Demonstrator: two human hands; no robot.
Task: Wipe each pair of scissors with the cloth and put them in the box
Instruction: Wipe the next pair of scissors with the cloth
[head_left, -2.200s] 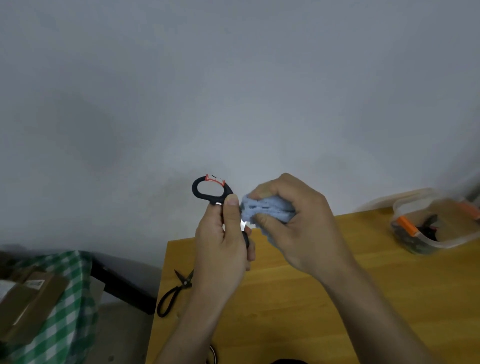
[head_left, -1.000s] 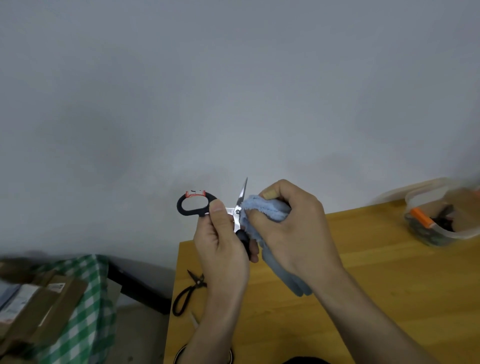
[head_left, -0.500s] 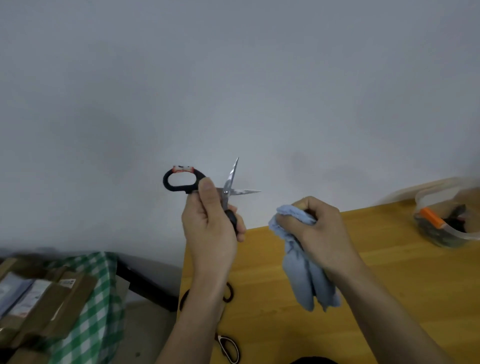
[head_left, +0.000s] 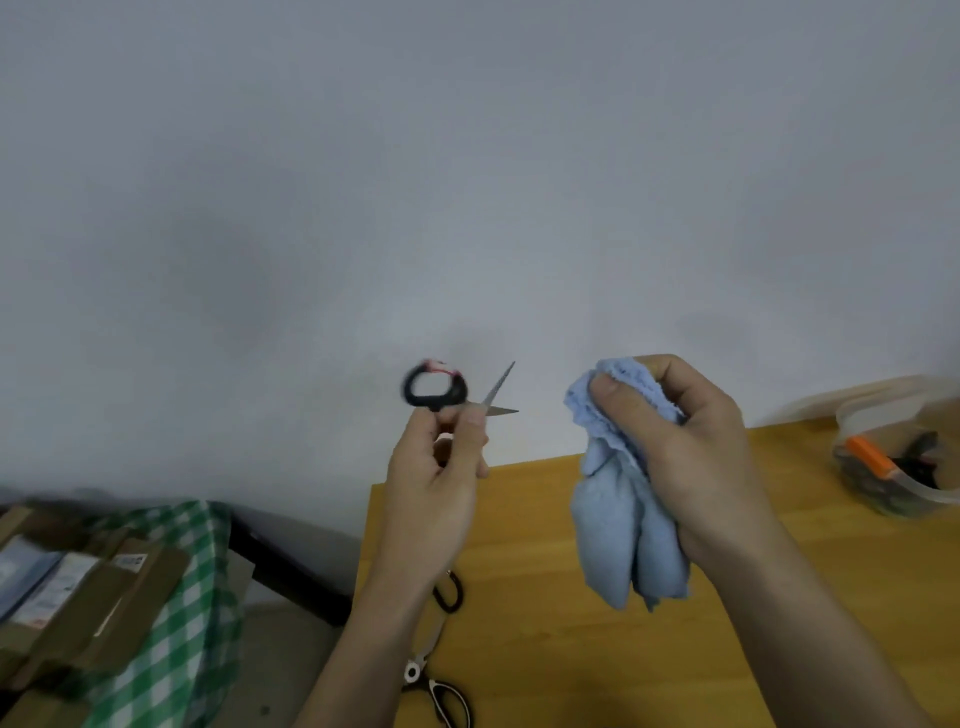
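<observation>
My left hand (head_left: 434, 483) grips black-handled scissors (head_left: 436, 391) with red trim, held up above the table's left end, blades spread open and pointing right. My right hand (head_left: 685, 457) grips a bunched light blue cloth (head_left: 623, 540) that hangs down over the wooden table (head_left: 571, 649), apart from the blades. A clear plastic box (head_left: 898, 457) at the far right holds scissors with orange and black handles. Two more pairs lie near the table's left edge: a black one (head_left: 449, 592), partly hidden by my left forearm, and a black-and-white one (head_left: 441, 691).
Left of the table stands a lower surface with a green checked cloth (head_left: 176, 613) and cardboard packages (head_left: 78, 587) on it. A plain grey wall fills the background. The box lid (head_left: 852, 400) lies behind the box.
The cloth came off the blades and my right hand drew away to the right. The scissors stay raised in my left hand, blades still spread. The camera tilted slightly.
</observation>
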